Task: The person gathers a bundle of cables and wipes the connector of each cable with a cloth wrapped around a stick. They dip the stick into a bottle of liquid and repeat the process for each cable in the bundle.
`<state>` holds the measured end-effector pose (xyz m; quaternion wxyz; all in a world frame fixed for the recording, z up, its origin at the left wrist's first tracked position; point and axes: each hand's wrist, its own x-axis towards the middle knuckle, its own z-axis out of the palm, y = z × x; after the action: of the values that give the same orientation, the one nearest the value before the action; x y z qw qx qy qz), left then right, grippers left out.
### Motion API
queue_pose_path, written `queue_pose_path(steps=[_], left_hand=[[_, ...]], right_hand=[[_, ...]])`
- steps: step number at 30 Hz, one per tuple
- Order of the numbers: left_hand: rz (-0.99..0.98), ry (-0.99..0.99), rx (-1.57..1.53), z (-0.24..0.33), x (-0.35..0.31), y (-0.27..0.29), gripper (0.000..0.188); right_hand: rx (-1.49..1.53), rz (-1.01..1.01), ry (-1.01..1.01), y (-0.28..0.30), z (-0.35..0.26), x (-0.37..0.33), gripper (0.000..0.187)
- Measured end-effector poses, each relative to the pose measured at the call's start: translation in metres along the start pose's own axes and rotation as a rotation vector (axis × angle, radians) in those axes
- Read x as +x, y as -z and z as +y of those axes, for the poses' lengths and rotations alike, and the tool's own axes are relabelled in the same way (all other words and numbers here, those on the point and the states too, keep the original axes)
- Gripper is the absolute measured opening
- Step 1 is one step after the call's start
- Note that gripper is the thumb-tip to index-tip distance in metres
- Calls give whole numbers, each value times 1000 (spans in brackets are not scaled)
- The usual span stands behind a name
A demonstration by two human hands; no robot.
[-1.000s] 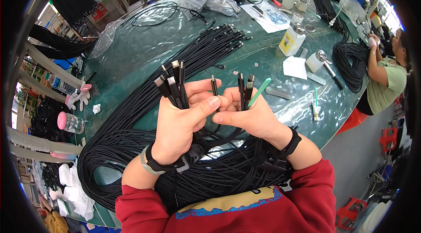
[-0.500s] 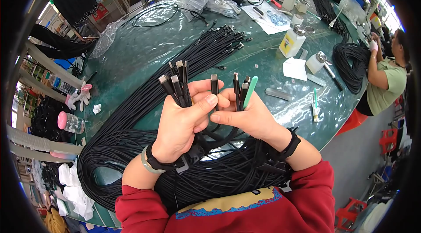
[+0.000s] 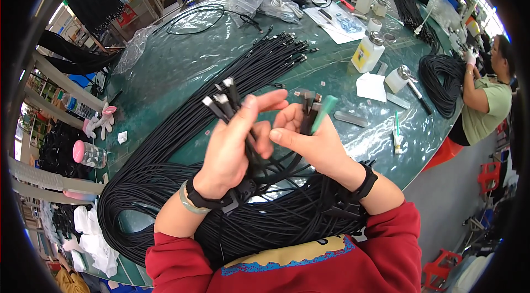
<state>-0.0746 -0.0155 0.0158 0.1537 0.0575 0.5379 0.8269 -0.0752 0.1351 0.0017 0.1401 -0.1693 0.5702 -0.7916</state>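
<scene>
Over the green table, my left hand (image 3: 225, 149) is closed around several black cables, whose metal-tipped connectors (image 3: 216, 104) stick up behind the thumb; its index finger is stretched toward the right. Right beside it, my right hand (image 3: 314, 141) grips more black cable connectors (image 3: 307, 106), blurred by motion, together with a flat green stick (image 3: 324, 113). The two hands nearly meet at the fingertips. Beneath them lies a large looped bundle of black cables (image 3: 165, 127), its connector ends fanned out at the far middle of the table.
To the right stand a square bottle with a yellow label (image 3: 367, 53) and a smaller bottle (image 3: 398, 79), near a white paper (image 3: 371, 86) and a small brush (image 3: 397, 138). A pink-lidded jar (image 3: 88, 153) is at the left edge. A co-worker (image 3: 488, 89) sits at far right.
The single connector that stood upright between my hands no longer shows there. My left thumb has lifted and the left hand has tilted. The connectors in the right hand have shifted.
</scene>
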Motion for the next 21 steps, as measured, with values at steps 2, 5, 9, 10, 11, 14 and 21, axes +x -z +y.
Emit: queue_pose_path(steps=[2, 5, 9, 10, 11, 14, 21], left_hand=[[-15, 18, 16, -5, -1, -6, 46], [-46, 59, 50, -10, -2, -9, 46], [20, -43, 71, -13, 4, -1, 47], [45, -53, -18, -9, 6, 6, 45], [70, -63, -107, -5, 8, 11, 43], [85, -91, -117, 2, 2, 7, 40], [98, -21, 81, 13, -6, 4, 44]], right_hand=[[-18, 3, -20, -1, 4, 2, 8], [-52, 13, -61, -1, 11, 2, 9], [-55, 99, -8, 5, 12, 0, 11], [-82, 121, -12, 5, 13, 0, 9], [-109, 143, -16, 5, 14, 0, 8], [-140, 138, -51, 5, 12, -2, 7], [-149, -56, -100, 1, 1, -4, 6]])
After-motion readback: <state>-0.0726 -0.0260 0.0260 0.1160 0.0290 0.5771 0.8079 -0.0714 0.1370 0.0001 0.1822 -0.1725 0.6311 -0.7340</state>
